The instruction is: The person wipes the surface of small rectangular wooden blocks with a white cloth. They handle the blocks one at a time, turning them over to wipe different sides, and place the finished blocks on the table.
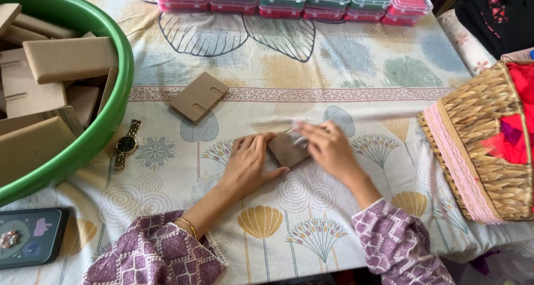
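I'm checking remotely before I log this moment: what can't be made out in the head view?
- Right hand: motion-blurred fingers; what they pinch, unclear.
- Small brown card: partly covered by both hands, left hand on its edge.
- Green tub: cut off by left edge.
- Wicker basket: cut off at right.
- Phone: cut off by the left edge.

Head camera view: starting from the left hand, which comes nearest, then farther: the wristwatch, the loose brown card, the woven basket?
From the left hand:
1. Loose brown card, just beyond it on the cloth.
2. Wristwatch, farther left, beside the green tub.
3. Woven basket, far right.
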